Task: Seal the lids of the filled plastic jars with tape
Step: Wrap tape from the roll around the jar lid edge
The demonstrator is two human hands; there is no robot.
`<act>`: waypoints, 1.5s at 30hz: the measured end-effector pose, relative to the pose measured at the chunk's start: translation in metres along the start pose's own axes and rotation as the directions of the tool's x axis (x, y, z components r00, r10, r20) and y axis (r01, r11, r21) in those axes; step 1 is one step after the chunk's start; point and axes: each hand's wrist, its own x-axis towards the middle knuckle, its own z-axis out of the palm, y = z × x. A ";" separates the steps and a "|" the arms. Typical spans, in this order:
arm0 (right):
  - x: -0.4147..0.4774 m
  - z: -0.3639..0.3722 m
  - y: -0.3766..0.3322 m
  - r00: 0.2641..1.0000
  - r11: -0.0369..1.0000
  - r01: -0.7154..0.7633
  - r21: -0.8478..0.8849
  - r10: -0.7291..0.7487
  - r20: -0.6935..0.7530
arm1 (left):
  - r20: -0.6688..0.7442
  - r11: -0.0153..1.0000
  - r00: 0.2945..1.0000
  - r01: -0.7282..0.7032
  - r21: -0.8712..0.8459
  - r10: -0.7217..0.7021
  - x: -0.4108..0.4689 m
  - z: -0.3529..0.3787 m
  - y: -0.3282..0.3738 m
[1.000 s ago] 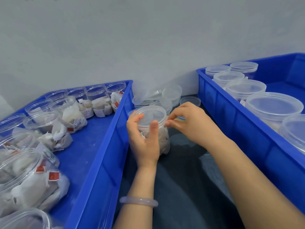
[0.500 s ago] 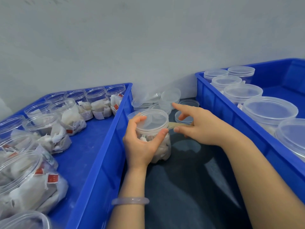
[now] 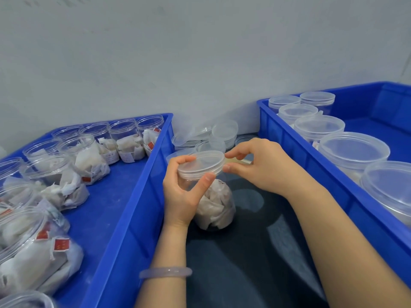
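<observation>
Jar (image 3: 216, 207) with white sachets inside sits on the dark bench (image 3: 244, 263), in the gap between two blue bins, near the back edge. Clear lid (image 3: 200, 162) is on and tipped a bit toward me. My left hand (image 3: 180, 196) grips the jar at the neck, with the thumb on the front of the lid rim and the fingers round the far side. My right hand (image 3: 264, 165) is at the lid's right rim, thumb and forefinger pinching a pale strip of tape (image 3: 236, 161). There's a bracelet (image 3: 165, 272) on the left wrist. The left bin (image 3: 133, 196) holds open jars (image 3: 124, 134), the right bin (image 3: 289, 147) holds lidded jars (image 3: 353, 150). Loose lids (image 3: 224, 132) are piled behind the jar by the wall.
</observation>
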 end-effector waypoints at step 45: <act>-0.006 -0.011 0.001 1.000 0.925 0.002 0.380 -0.007 0.012 | 0.165 0.895 0.933 0.354 -0.272 -0.319 0.019 -0.001 0.024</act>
